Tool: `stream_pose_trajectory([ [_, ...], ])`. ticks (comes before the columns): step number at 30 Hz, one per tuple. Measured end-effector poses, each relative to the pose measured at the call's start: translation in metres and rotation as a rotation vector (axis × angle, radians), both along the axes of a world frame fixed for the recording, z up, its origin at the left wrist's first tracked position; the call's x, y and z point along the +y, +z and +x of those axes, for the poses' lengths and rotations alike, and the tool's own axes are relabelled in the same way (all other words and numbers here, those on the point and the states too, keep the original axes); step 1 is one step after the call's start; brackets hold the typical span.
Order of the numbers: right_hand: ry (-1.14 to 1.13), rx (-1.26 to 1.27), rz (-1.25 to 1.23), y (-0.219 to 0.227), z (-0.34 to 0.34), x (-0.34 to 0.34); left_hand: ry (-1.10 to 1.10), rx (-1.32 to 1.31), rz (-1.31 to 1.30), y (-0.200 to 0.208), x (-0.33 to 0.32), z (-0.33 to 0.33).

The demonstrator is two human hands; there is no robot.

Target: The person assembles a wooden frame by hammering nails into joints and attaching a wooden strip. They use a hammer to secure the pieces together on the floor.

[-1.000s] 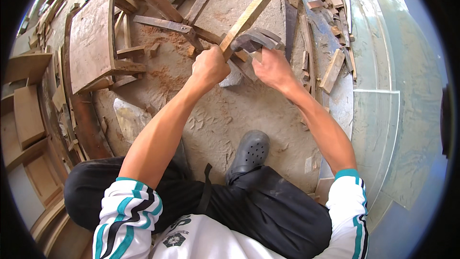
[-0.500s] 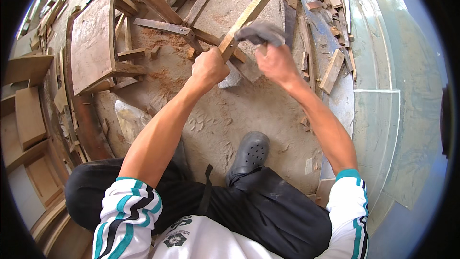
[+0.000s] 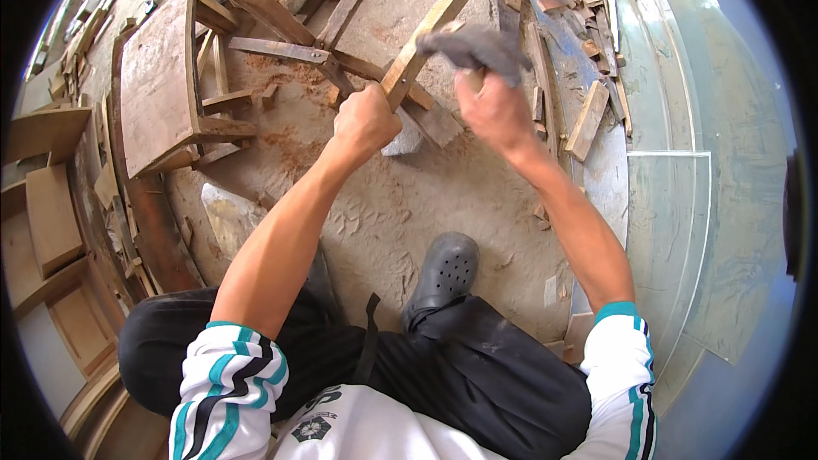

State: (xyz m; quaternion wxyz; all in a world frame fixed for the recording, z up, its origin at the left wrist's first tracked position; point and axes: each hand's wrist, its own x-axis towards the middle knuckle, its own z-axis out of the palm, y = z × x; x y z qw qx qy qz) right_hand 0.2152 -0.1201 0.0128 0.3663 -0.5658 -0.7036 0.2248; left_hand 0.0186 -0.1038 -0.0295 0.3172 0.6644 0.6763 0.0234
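Note:
My left hand [image 3: 366,122] is closed around the near end of a long, pale wooden bar [image 3: 446,10], which slants away to the upper right. A dark screw or nail head shows on the bar just above my fist. In my right hand [image 3: 498,115] is a hammer [image 3: 477,48], its dark head blurred and beside or against the bar's right side; I cannot tell whether they touch. My fingers wrap its handle, mostly hidden. Under and left of the bar lie joined dark wooden pieces [image 3: 285,49], part of a frame. A flat board end [image 3: 439,125] sticks out below the bar.
A wooden panel on legs [image 3: 160,85] stands at the left, with sawdust [image 3: 294,89] beside it. Pale stones [image 3: 230,215] lie on the floor. Wood offcuts [image 3: 588,119] are heaped at the right, beside glass-like sheets [image 3: 669,230]. Cabinet-like wooden pieces [image 3: 55,213] stand far left.
The hammer head has turned and shifted slightly right and down. My left hand and the bar have moved slightly left. Both hands keep their grip.

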Motion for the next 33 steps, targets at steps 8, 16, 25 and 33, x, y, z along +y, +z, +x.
stream_pose_trajectory([
  [8, 0.092, -0.235, -0.224, -0.061, 0.007, -0.010, 0.010, -0.013, -0.009, 0.000, 0.001, 0.006],
  [16, -0.044, 0.033, -0.129, -0.009, 0.007, -0.008, 0.009, -0.001, -0.007, -0.003, 0.001, 0.004],
  [25, -0.103, -0.167, -0.387, -0.049, 0.017, -0.042, -0.013, 0.030, 0.024, -0.010, 0.003, 0.000],
  [33, -0.270, 0.210, -0.958, -0.110, 0.091, -0.094, -0.003, -0.443, -0.424, 0.013, 0.016, -0.012],
])
